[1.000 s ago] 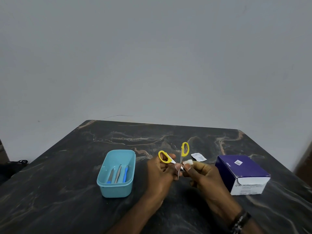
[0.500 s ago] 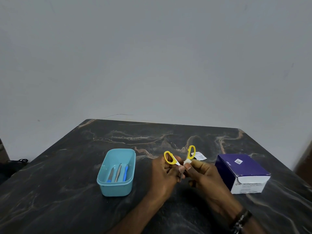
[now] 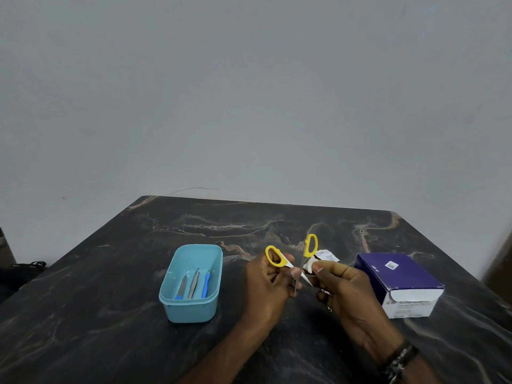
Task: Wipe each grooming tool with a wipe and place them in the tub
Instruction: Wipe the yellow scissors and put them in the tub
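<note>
purple box point(image 3: 399, 275), front reads "Alcohol"

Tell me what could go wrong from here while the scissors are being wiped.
The scissors are held open in the left hand, and the right hand pinches the wipe right at the bare blades, so its fingers could get nicked.

The hold is mid-air, so a slip could drop the scissors on the table instead of in the tub.
</note>
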Demonstrator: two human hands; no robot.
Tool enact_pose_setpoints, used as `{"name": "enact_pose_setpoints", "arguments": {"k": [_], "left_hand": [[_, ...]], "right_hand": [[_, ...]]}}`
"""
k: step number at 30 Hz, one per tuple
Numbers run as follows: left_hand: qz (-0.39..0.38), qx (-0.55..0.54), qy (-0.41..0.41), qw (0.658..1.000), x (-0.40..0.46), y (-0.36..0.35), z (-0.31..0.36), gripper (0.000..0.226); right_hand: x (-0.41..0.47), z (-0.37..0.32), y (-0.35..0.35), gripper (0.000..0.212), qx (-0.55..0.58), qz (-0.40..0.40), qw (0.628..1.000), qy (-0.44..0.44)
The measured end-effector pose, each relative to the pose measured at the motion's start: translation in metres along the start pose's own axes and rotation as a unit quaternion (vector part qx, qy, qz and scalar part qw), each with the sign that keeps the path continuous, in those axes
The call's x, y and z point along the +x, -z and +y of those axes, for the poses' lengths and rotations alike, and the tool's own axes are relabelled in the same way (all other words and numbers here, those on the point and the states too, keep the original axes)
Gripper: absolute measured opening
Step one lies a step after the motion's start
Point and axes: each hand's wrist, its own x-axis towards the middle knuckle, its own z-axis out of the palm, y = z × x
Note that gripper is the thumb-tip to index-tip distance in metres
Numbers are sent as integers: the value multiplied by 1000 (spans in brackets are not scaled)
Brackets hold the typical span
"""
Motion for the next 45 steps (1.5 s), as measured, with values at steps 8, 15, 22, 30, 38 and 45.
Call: {"name": "enact_pose_setpoints", "arguments": {"k": [8,15,22,30,38,45], "left_hand": [[0,-1,-6,1000,-1,0,1,12],[0,-3,-4,1000,-1,-1,-1,13],[3,-2,-16,1000,0,-1,-2,14],[-2,-9,-20,1000,-1,-3,-2,13],[-4,3,-26,1000,-1,-3,-5,19],[3,-3,-23,1000,-1,-2,-3,15]], "right_hand": [[2,4,1,14,-30,-7,1000,0],[0,2,1,14,-33,-8,999,14],[4,6,2,15,-56,-5,998,5],[-2,1,0,15,-39,-10,999,11],[-6,-1,-4,17,-44,-24,999,22],[-6,0,-5,15,-51,-5,999,16]]}}
